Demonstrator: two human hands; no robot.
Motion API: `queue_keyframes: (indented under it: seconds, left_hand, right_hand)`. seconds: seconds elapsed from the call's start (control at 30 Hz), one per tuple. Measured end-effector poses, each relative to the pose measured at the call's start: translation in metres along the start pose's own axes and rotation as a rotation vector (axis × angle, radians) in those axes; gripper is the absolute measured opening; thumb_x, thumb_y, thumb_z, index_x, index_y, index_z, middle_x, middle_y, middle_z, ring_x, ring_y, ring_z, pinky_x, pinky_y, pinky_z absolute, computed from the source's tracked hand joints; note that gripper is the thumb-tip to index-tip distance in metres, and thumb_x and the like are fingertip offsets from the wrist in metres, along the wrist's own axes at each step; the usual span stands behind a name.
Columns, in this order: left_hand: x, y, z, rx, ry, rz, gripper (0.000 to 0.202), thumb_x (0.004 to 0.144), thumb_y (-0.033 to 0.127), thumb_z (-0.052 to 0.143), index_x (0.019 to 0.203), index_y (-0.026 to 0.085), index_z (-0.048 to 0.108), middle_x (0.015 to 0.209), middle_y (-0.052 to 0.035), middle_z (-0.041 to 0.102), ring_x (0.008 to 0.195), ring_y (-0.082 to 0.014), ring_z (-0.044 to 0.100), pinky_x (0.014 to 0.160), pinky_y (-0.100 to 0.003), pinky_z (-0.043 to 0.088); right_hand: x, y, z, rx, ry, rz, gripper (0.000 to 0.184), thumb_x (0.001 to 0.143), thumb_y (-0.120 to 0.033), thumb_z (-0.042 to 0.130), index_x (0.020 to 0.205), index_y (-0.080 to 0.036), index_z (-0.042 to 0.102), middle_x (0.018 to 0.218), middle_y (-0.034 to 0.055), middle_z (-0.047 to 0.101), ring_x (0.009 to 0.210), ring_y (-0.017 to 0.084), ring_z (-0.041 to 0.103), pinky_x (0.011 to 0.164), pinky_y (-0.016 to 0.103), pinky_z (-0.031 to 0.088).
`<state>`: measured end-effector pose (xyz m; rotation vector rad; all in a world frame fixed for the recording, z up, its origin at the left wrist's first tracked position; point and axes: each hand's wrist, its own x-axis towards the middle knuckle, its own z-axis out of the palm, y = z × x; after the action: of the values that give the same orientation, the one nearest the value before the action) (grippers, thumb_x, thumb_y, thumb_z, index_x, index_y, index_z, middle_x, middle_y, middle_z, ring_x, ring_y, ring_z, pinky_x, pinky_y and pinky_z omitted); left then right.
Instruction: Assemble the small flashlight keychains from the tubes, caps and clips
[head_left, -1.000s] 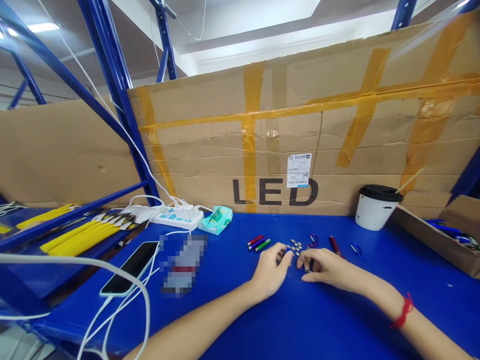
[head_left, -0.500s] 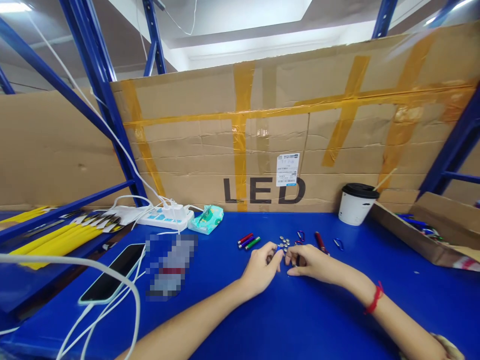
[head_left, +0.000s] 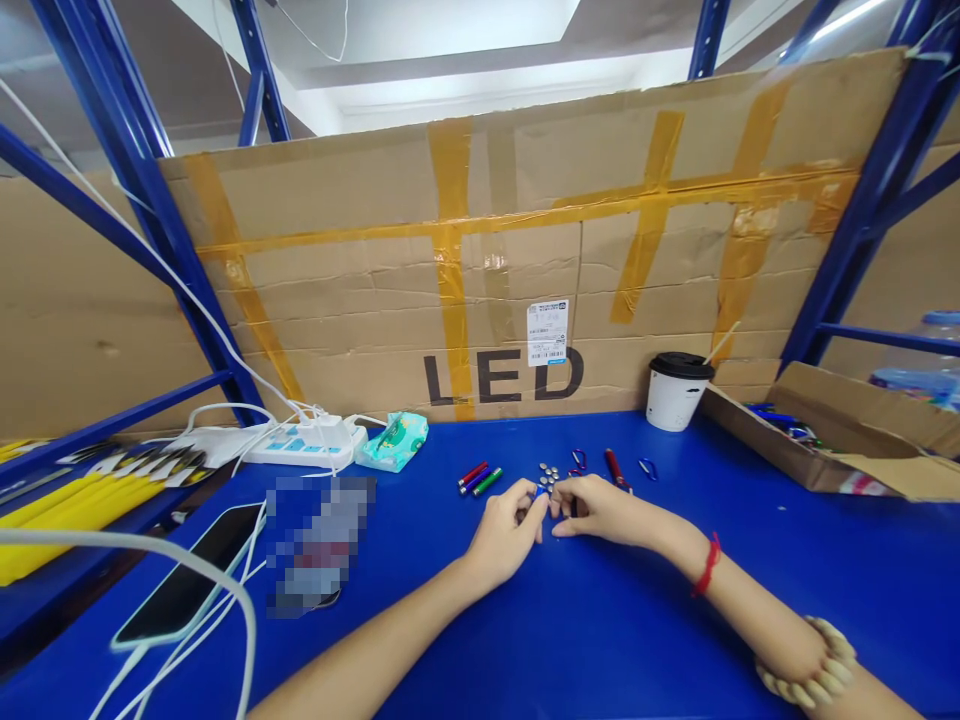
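My left hand [head_left: 504,525] is closed in a pinch on a small blue piece [head_left: 541,490], only part of which shows between the fingertips. Facing it, my right hand [head_left: 592,507] has its fingers curled in close to that piece; whatever they grip is hidden. Just beyond the fingertips lie several small silver discs [head_left: 550,470], like button cells. Left of them rest a red tube [head_left: 472,473], a purple tube [head_left: 475,482] and a green tube [head_left: 488,482]. Beyond my right hand are a dark carabiner clip [head_left: 578,459], a longer red tube [head_left: 615,467] and a blue carabiner clip [head_left: 648,469].
A lidded paper cup [head_left: 671,397] stands at the back right beside an open cardboard box [head_left: 832,470] of small parts. To the left are a phone [head_left: 191,580], white cables, a power strip [head_left: 296,447] and a green packet [head_left: 395,442]. Tall cardboard [head_left: 360,330] backs the blue table.
The view has shifted, so the scene sits further left. My right hand's fingers appear slightly nearer the left fingertips. My left hand keeps its pinch on the blue piece.
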<state>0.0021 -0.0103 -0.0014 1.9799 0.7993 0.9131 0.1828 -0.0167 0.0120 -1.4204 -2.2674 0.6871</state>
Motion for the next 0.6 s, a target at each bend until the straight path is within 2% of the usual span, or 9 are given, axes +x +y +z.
queue_keyframes:
  seconds: [0.27,0.6]
  left_hand:
    - [-0.0002,0.0005,0.0005,-0.031,-0.002,-0.007,0.029,0.086,0.042,0.039,0.076,0.017,0.050,0.049,0.0050,0.050,0.044,-0.0083,0.044,0.048,-0.019,0.034]
    - [-0.0007,0.0002,0.0000,-0.005,-0.019,-0.015,0.028,0.086,0.040,0.040,0.077,0.017,0.052,0.049,0.0042,0.050,0.044,-0.0086,0.045,0.046,-0.019,0.033]
  right_hand:
    - [-0.0015,0.0024,0.0025,-0.060,0.007,-0.008,0.020,0.073,-0.034,0.065,0.078,-0.016,0.058,0.066,0.0004,0.058,0.059,0.013,0.052,0.054,0.023,0.038]
    - [-0.0024,-0.0066,0.0009,-0.118,0.007,0.037,0.017,0.074,-0.032,0.064,0.074,-0.017,0.058,0.068,0.0007,0.058,0.062,0.014,0.053,0.056,0.023,0.038]
